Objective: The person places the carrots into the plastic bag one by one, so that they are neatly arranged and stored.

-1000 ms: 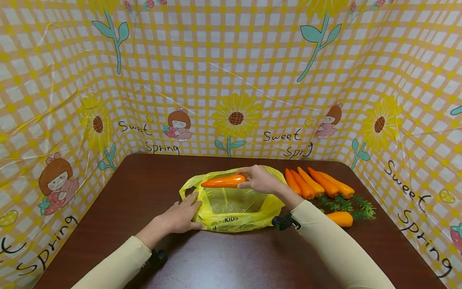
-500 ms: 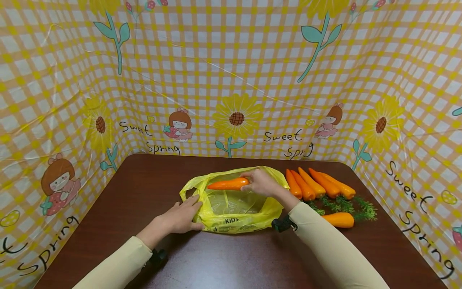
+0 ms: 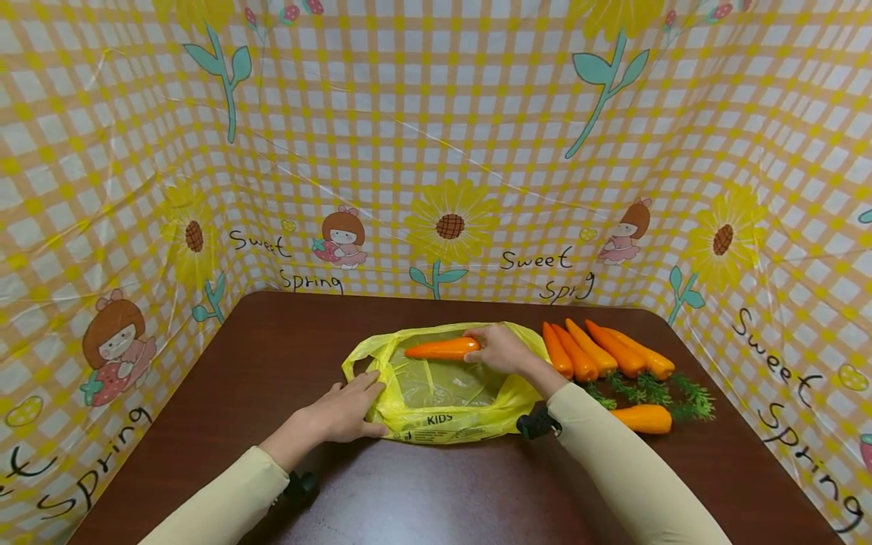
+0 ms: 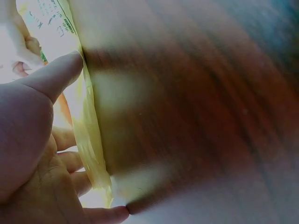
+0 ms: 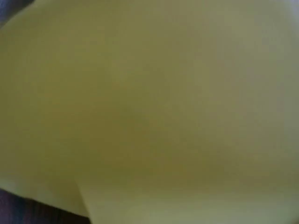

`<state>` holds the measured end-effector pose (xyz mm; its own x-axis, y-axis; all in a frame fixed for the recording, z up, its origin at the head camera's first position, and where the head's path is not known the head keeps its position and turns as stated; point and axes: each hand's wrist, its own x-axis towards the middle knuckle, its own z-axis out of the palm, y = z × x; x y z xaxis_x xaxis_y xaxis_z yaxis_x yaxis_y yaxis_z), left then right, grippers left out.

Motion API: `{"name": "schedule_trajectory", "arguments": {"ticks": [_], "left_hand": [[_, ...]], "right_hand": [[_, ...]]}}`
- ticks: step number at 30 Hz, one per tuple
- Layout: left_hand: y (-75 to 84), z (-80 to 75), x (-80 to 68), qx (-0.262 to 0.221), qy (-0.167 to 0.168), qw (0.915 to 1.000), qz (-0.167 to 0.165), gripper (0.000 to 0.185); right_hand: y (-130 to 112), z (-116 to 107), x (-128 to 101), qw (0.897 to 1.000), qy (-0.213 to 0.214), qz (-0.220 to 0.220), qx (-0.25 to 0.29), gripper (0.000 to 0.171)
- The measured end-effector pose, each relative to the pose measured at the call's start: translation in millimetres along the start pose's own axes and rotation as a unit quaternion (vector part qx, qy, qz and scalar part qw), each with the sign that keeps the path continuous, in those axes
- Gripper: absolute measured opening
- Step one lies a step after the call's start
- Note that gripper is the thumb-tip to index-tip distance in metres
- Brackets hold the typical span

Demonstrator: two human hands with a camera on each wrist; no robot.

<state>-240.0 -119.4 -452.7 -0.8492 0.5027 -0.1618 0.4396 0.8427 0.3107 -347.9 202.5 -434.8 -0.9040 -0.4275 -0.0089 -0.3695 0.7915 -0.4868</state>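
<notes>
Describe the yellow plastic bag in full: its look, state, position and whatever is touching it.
The yellow plastic bag is thin, glossy and crinkled, translucent enough to show the table through its middle, with dark "KIDS" print along its near edge. It lies on the brown table with its mouth spread open. The left hand holds its left edge down, thumb over the film. The right hand holds a carrot over its far rim. The right wrist view shows only blurred yellow film.

free: table (image 3: 286, 341) left of bag (image 3: 436, 424) | blocked: carrots (image 3: 599, 352) right, backdrop (image 3: 450, 151) behind
</notes>
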Motion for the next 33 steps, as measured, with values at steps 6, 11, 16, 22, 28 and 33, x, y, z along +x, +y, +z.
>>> {"name": "schedule_trajectory", "arguments": {"ticks": [6, 11, 16, 22, 28, 33], "left_hand": [[0.7, -0.8, -1.9, 0.002, -0.002, 1.0000, -0.001, 0.081], [2.0, -1.7, -3.0, 0.001, -0.003, 1.0000, -0.001, 0.080], [1.5, -0.9, -2.5, 0.005, -0.002, 1.0000, -0.003, 0.081], [1.3, 0.7, -1.9, 0.006, -0.005, 0.9999, -0.006, 0.080], [0.8, 0.7, -2.3, 0.007, -0.005, 1.0000, -0.003, 0.080], [0.5, 0.9, -3.0, 0.007, -0.002, 1.0000, 0.000, 0.080]], "right_hand": [[4.9, -0.7, -1.9, 1.000, 0.003, 0.003, -0.024, 0.050], [5.8, 0.1, -0.8, 0.999, 0.008, -0.004, -0.048, 0.048], [5.8, 1.3, 1.7, 0.997, 0.020, 0.014, -0.074, 0.049], [6.6, 2.2, 1.3, 0.995, 0.025, 0.045, -0.091, 0.051], [5.6, 2.3, 1.6, 0.995, 0.019, 0.058, -0.082, 0.052], [4.7, 2.4, 0.8, 0.995, 0.020, 0.066, -0.077, 0.053]]}}
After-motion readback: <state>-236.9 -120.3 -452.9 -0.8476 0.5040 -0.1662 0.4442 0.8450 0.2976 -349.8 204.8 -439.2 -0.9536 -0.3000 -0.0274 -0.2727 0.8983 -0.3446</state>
